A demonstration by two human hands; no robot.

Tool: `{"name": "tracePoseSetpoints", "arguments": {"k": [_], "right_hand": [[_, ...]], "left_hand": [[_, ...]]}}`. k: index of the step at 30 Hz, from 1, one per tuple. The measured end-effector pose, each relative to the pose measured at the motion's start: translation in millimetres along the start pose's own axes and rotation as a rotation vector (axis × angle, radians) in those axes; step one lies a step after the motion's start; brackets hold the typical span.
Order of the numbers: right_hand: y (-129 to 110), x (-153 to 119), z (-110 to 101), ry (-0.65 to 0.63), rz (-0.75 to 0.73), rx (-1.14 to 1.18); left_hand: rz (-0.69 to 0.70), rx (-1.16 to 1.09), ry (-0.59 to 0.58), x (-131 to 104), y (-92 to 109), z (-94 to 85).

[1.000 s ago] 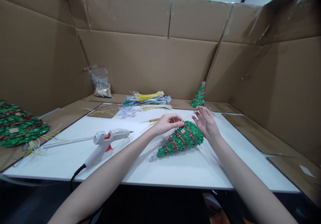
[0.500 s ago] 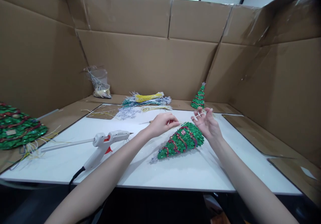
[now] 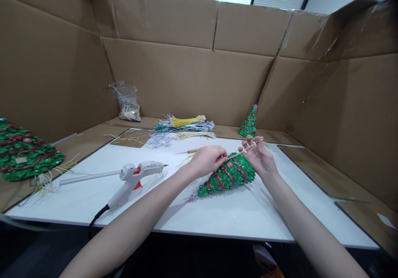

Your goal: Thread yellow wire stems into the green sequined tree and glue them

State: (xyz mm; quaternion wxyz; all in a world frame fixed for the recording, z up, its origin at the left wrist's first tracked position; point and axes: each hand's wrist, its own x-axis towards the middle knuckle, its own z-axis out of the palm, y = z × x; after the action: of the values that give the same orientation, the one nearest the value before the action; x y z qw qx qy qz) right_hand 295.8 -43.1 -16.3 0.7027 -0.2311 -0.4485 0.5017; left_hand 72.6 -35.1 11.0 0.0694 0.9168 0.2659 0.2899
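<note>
A small green tinsel Christmas tree with red garland lies on its side, its silvery tip toward the lower left. Above it, a thin pale yellow wire with small white pieces along it stretches between my hands. My left hand pinches one end of the wire, close over the tree's upper side. Beyond the tree's wide base, my right hand is turned palm up, and its fingers grip the wire's other end. Behind my left hand lies a wooden-handled awl, with some loose yellow wire near it.
On the left rests a white glue gun with a long glue stick and black cord. A larger decorated tree lies farther left. Wire bundles, a plastic bag and a standing small tree line the back, before cardboard walls.
My left hand has shifted slightly right and lower along the wire, nearer the tree. The wire now looks straighter between my hands. The whole view has shifted a little.
</note>
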Motion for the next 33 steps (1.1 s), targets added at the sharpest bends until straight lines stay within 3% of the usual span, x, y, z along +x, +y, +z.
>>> {"name": "tracePoseSetpoints", "arguments": {"k": [23,33], "right_hand": [[0.1,-0.8,0.5,0.057,-0.082,-0.101],[0.7,-2.0,1.4,-0.006,-0.052,-0.049]], "left_hand": [[0.032,-0.045,0.011,-1.8,0.7,0.3],[0.010,-0.088,0.066,-2.7,4.2,2.2]]}}
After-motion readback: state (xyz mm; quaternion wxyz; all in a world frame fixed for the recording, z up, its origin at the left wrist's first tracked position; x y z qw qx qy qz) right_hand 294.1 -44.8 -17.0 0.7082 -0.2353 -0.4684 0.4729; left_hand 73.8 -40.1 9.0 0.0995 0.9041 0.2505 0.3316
